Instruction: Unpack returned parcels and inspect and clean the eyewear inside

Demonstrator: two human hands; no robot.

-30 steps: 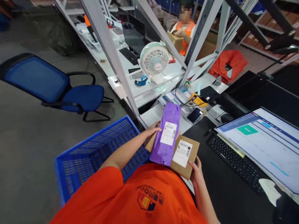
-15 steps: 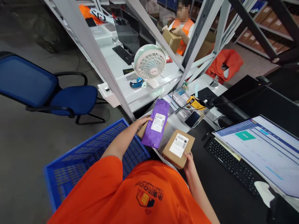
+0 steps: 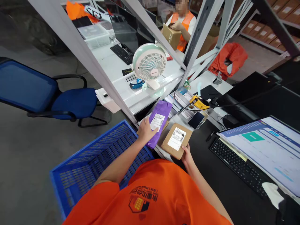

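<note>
My left hand [image 3: 145,130] is closed on the left edge of a purple mailer package [image 3: 161,120], its thumb across the white label. Part of a brown box [image 3: 166,125] shows from beneath the package; the rest is hidden. In my right hand [image 3: 186,153] is a brown cardboard box [image 3: 167,141], gripped at its lower right edge. Its white barcode label [image 3: 177,138] faces up. The two parcels lie side by side over the desk edge, the purple one on the left.
A blue plastic crate [image 3: 91,156] stands below my left arm. To the right are a keyboard [image 3: 236,168], a monitor [image 3: 264,150] and a phone [image 3: 196,120]. A fan [image 3: 151,62] sits beyond a metal frame. Across it, a person in an orange vest [image 3: 187,23] handles a box [image 3: 171,37].
My left hand has shifted from the left side of the stacked parcels onto the purple package's label. The right hand still holds the brown box, which has moved slightly left. The view has shifted a little.
</note>
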